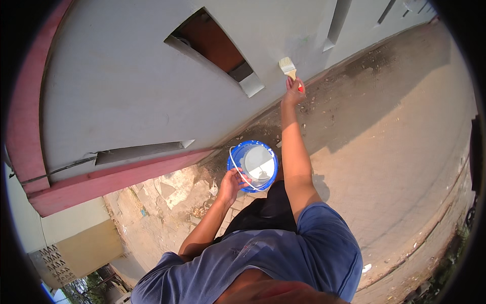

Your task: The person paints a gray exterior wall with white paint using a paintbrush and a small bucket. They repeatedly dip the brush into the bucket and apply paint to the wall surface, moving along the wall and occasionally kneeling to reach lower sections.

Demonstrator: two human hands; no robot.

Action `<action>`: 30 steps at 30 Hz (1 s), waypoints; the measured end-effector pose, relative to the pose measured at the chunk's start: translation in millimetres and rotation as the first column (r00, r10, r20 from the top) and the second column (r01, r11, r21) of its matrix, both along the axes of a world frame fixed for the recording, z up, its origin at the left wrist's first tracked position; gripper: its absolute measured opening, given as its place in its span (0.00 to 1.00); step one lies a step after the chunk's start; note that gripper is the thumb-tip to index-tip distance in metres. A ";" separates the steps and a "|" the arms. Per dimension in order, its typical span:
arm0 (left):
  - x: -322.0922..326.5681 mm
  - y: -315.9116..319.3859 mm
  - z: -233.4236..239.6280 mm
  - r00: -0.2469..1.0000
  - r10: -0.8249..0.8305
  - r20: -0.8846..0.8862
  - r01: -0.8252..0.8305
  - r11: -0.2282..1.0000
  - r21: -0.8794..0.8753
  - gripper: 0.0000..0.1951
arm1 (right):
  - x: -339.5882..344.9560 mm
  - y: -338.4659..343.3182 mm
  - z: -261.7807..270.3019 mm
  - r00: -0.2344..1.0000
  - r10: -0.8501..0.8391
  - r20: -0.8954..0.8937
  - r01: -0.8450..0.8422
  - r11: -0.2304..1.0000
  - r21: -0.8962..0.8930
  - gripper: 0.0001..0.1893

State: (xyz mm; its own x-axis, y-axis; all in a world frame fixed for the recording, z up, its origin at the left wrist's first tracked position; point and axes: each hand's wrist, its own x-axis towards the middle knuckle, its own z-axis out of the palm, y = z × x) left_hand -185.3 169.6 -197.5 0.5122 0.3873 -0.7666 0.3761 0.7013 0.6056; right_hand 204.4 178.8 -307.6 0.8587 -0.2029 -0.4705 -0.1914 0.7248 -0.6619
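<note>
My right hand (295, 91) is stretched out and grips a flat paintbrush (287, 67) by its wooden handle, which has a red end. The pale bristles are at the grey-white wall (125, 79); whether they touch it I cannot tell. In front of my body hangs a blue plastic bucket (232, 167) with white paint (262, 161) inside. My left hand (232, 184) is at the bucket's near left side, with its fingers hooked around the white handle (236, 164).
Several slot openings pierce the wall, with one wide opening (212, 41) left of the brush. A pink border (121, 173) edges the wall, and a cable (64, 168) runs along it. Pavement (395, 159) stretches to the right; broken paving (163, 193) lies at lower left.
</note>
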 end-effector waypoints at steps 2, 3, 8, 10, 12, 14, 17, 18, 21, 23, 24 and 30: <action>-16.6 -5.0 -4.0 0.999 0.034 -0.020 -0.034 0.999 -0.006 0.18 | 0.3 1.2 1.5 0.999 0.026 0.032 -0.023 0.995 -0.094 0.14; -25.0 -5.5 -3.4 0.999 0.040 -0.034 -0.040 0.999 0.001 0.18 | 0.0 0.8 16.9 0.999 0.034 -0.033 -0.039 0.987 -0.156 0.13; -50.8 -3.8 -1.8 0.997 0.037 -0.070 -0.036 0.999 0.011 0.18 | 0.9 -6.4 183.7 0.899 0.028 0.438 -0.028 1.000 -0.005 0.15; -56.5 -2.4 -3.5 0.996 0.040 -0.080 -0.040 0.999 0.007 0.18 | -2.3 -13.3 236.7 0.842 0.005 0.539 -0.102 0.983 0.151 0.17; -60.6 -0.4 -7.6 0.995 0.044 -0.090 -0.043 0.999 0.008 0.18 | -2.7 -10.0 256.3 0.731 -0.018 0.682 -0.223 0.939 0.263 0.18; -63.2 1.5 -13.6 0.994 0.048 -0.103 -0.048 0.999 0.003 0.18 | -5.2 -3.4 234.2 0.807 0.042 0.590 -0.236 0.937 0.257 0.18; -64.3 4.5 -23.8 0.991 0.055 -0.121 -0.057 0.998 -0.013 0.17 | -12.6 6.9 137.8 0.878 0.120 0.463 -0.259 0.933 0.249 0.18; -64.7 5.3 -27.2 0.990 0.060 -0.127 -0.063 0.998 -0.020 0.16 | -16.0 6.6 95.5 0.904 0.142 0.403 -0.250 0.941 0.229 0.18; -63.4 6.1 -36.7 0.985 0.086 -0.153 -0.092 0.995 -0.035 0.15 | -30.7 -1.8 -29.2 0.969 0.142 0.200 -0.167 0.979 0.114 0.18; -60.2 7.8 -44.2 0.983 0.083 -0.166 -0.091 0.995 -0.039 0.16 | -36.9 -1.3 -89.1 0.984 0.136 0.114 -0.138 0.990 0.014 0.18; -57.3 7.5 -46.7 0.984 0.075 -0.164 -0.082 0.996 -0.040 0.16 | -38.4 -0.2 -109.7 0.987 0.139 0.078 -0.136 0.990 -0.039 0.18; -49.5 10.9 -54.2 0.990 0.084 -0.113 -0.092 0.993 -0.071 0.17 | -46.4 20.6 -45.7 0.970 0.203 0.131 -0.189 0.976 -0.113 0.16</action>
